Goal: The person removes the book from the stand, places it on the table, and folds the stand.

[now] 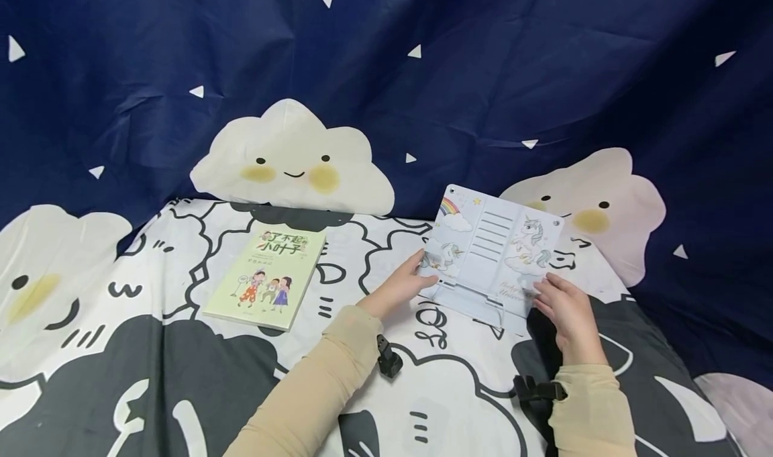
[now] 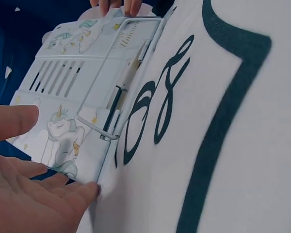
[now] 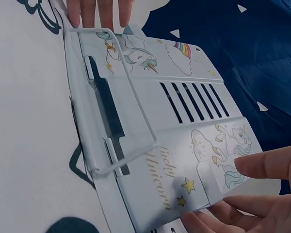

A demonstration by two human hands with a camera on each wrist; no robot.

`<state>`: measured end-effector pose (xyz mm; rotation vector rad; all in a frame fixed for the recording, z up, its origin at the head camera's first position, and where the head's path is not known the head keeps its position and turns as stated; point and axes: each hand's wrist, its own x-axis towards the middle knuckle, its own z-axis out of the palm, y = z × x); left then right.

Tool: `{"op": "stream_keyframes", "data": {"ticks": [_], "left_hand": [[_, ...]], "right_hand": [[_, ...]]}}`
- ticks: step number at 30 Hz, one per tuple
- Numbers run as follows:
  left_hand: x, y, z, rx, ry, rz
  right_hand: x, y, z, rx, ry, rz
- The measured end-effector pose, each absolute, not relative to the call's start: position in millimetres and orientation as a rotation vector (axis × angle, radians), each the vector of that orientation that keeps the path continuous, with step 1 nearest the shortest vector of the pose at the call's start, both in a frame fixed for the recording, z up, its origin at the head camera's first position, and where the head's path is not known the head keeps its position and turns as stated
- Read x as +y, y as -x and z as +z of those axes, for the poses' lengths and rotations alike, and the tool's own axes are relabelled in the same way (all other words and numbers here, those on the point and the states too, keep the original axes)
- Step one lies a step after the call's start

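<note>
A pale blue book stand [image 1: 498, 242] with unicorn prints, a rainbow, several slots and a wire page holder leans upright on the patterned cloth. My left hand [image 1: 401, 284] is at its left edge; in the left wrist view the thumb [image 2: 19, 121] is extended, and the other fingers [image 2: 63, 194] reach along the edge. On the opposite side my right hand [image 1: 568, 309] touches the stand's lower right edge with relaxed fingers [image 3: 213, 218], its thumb [image 3: 264, 165] overlapping the unicorn print. Left of both hands lies a light green book [image 1: 266, 279], cover up.
White, black and grey cartoon cloth [image 1: 435, 403] covers the surface under the stand and book. Behind it hangs a dark blue fabric backdrop [image 1: 386, 61] with clouds and small white triangles. Each wrist wears a black camera strap [image 1: 388, 358].
</note>
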<state>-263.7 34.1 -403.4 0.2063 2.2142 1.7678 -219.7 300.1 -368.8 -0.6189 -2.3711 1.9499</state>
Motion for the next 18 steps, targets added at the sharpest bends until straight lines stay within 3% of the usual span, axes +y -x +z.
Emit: {"op": "stream_keyframes", "data": {"ticks": [18], "left_hand": [[16, 255, -406, 2.23, -0.216, 1.792]], "right_hand": [[295, 219, -368, -2.482, 0.535, 1.934]]}}
